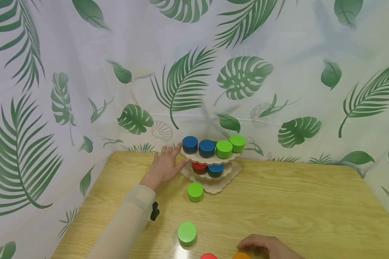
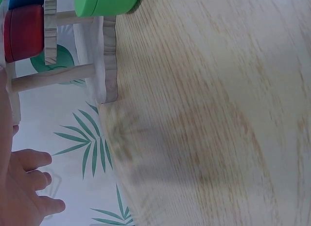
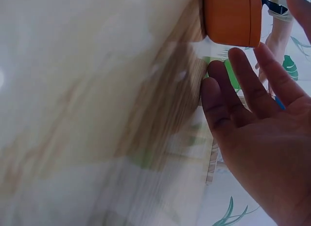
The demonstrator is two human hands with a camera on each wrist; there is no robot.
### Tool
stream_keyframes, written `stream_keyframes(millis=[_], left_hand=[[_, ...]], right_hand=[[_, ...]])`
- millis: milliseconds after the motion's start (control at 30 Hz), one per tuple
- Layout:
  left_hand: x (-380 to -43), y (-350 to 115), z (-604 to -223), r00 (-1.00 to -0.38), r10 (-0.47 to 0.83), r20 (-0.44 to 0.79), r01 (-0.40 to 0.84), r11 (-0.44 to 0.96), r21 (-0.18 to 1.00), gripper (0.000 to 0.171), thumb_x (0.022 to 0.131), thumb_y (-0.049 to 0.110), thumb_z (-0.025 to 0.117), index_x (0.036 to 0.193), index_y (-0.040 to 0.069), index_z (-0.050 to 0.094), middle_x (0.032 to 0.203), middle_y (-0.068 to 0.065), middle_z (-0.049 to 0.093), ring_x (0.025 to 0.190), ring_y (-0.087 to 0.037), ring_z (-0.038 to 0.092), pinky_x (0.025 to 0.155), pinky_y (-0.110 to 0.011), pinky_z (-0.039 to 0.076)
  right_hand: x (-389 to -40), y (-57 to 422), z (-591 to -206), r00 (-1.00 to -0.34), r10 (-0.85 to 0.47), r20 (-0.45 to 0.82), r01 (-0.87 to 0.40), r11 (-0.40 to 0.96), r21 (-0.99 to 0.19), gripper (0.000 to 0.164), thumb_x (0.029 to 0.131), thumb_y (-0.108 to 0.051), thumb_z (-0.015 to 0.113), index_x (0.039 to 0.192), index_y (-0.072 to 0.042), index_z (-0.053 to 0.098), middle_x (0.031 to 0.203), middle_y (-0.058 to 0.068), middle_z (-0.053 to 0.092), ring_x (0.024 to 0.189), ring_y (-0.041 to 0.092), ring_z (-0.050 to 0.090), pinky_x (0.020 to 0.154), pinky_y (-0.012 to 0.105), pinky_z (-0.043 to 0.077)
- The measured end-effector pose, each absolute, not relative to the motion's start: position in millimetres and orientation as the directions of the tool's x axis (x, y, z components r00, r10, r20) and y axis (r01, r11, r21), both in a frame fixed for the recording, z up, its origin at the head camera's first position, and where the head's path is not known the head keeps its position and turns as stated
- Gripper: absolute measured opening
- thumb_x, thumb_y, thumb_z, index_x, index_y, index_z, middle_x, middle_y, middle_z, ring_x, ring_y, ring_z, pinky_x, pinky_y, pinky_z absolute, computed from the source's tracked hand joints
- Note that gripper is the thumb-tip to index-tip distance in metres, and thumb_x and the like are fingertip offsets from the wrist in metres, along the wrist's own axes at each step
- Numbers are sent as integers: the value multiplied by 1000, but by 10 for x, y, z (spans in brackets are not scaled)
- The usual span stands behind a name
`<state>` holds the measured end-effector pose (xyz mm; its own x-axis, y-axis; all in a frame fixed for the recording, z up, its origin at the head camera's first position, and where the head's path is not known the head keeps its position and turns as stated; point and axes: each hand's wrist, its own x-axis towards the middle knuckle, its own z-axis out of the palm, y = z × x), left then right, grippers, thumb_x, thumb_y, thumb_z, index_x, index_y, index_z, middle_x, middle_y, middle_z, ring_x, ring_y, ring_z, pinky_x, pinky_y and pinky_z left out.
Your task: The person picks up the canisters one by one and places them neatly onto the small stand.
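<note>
So the tiered stand (image 1: 218, 185) is up by the table's back edge, with the left hand (image 1: 164, 166) right at its left side, fingers spread and gripping nothing I can see. Right hand (image 3: 274, 138) is down toward the front edge, fingers stretched out, not wrapped round the orange cylinder (image 3: 233, 19) just beside it; can't tell if they touch. Wood-grain table (image 1: 295, 201), leaf-print cloth (image 1: 133, 54) behind. Two green cylinders (image 1: 187, 233) and a red one (image 1: 209, 256) sit forward of the stand. Top tier's got two blue, two green; below, one red, one blue.
</note>
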<state>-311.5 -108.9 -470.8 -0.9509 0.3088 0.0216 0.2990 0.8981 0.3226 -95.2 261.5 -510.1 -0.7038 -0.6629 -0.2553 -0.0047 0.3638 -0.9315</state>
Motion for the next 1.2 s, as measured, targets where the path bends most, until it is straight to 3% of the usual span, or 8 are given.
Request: stream_keyframes(millis=[433, 800, 1200], left_hand=[[-3102, -1095, -4707, -946, 321, 41, 316, 890, 328, 85, 105, 72, 35, 171, 22, 19, 169, -23, 34, 160, -45, 24, 125, -72, 21], [-3102, -1088, -4704, -946, 320, 46, 317, 891, 326, 84, 105, 71, 37, 171, 21, 20, 168, -24, 36, 160, -46, 25, 125, -71, 22], [-3096, -1085, -4708, -949, 312, 38, 307, 894, 326, 84, 105, 72, 35, 171, 21, 20, 169, -23, 35, 161, -45, 23, 125, -71, 21]], right_hand=[[-918, 2619, -5261, -680, -732, -36, -275, 300, -913, 40, 103, -15, 68, 142, -16, 64, 136, -8, 69, 123, -2, 60, 99, 15, 47], [-942, 2624, -5391, -646, -754, 121, -479, 276, -834, 41, 101, -8, 68, 141, -16, 65, 133, -3, 71, 121, 1, 62, 94, 18, 51], [-929, 2578, -5385, -669, -731, 131, -491, 303, -817, 41, 99, -9, 71, 139, -17, 66, 127, -6, 72, 115, 2, 62, 92, 20, 51]])
